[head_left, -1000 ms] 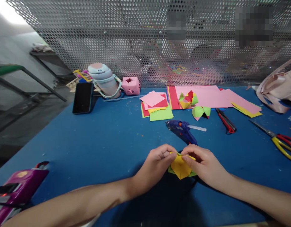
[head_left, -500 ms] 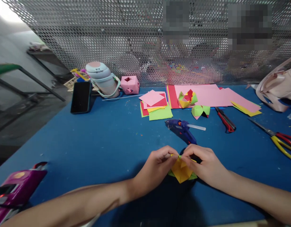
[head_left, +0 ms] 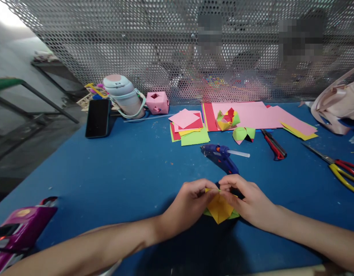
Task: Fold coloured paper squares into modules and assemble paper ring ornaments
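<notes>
Both hands meet over a folded paper piece (head_left: 219, 209), yellow on top with green showing beneath, low on the blue table (head_left: 130, 168). My left hand (head_left: 188, 205) pinches its upper left corner with curled fingers. My right hand (head_left: 247, 201) pinches the top edge from the right, fingers closed on the paper. Just beyond my hands lies a blue glue gun (head_left: 221, 158) with a clear glue stick pointing right.
Stacked coloured paper squares (head_left: 190, 128), pink sheets (head_left: 257, 115) and two folded paper pieces (head_left: 228, 119) lie farther back. Red cutter (head_left: 274, 145), yellow-handled scissors (head_left: 342, 170), black phone (head_left: 97, 117), pale bottle (head_left: 123, 96), pink paper cube (head_left: 157, 102), pink bag (head_left: 338, 105), magenta tool (head_left: 18, 228). Perforated screen behind.
My fingertips have drawn closer together at the top of the yellow paper, and the piece looks folded slightly narrower. Both hands stay in place.
</notes>
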`<action>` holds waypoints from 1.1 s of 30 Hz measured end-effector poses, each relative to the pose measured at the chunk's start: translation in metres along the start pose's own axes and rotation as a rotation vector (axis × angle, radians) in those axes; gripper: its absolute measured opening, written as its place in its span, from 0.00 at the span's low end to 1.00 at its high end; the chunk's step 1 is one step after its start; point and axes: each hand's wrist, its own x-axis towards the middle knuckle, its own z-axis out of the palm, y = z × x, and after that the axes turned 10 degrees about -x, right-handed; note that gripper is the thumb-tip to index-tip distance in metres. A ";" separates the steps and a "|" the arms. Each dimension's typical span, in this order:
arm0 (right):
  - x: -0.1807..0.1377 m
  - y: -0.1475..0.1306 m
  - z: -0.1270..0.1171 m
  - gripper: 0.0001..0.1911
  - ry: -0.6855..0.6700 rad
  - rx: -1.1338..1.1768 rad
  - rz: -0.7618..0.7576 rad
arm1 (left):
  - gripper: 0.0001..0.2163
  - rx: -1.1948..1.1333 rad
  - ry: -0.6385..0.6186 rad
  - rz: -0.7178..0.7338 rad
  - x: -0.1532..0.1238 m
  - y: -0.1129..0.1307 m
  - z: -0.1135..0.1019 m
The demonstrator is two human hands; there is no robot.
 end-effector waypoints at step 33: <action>0.005 -0.005 -0.003 0.09 0.094 -0.190 -0.010 | 0.08 -0.067 0.006 -0.087 0.005 -0.001 0.004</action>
